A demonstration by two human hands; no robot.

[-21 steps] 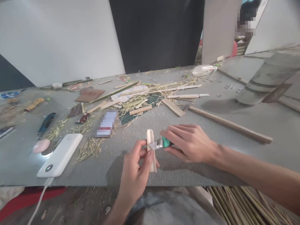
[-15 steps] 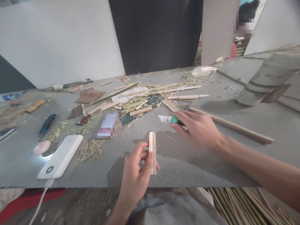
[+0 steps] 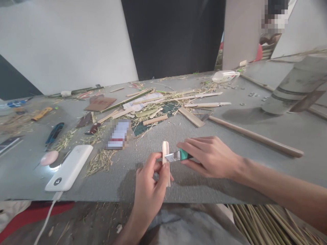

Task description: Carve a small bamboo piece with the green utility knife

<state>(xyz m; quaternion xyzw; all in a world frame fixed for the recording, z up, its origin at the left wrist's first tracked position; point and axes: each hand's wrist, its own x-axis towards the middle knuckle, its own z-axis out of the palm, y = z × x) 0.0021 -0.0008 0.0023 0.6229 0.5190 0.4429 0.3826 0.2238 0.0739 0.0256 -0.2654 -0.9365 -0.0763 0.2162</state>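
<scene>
My left hand pinches a short pale bamboo piece, which stands nearly upright in the view near the table's front edge. From the right, my right hand grips a utility knife with a green and black handle. The knife's blade points left, and its tip is at the bamboo piece, just above my left thumb. Beyond my hands lie a flat bamboo slat, a short bamboo strip and a green mat partly covered by shavings.
At the left are a white power bank with a cable, a phone and a blue-black cutter. A long stick and a large cylinder occupy the right. A plastic bottle lies farther back.
My right hand has come down and slightly right, bringing the knife blade to the bamboo piece. My left hand keeps its hold. The view has shifted slightly.
</scene>
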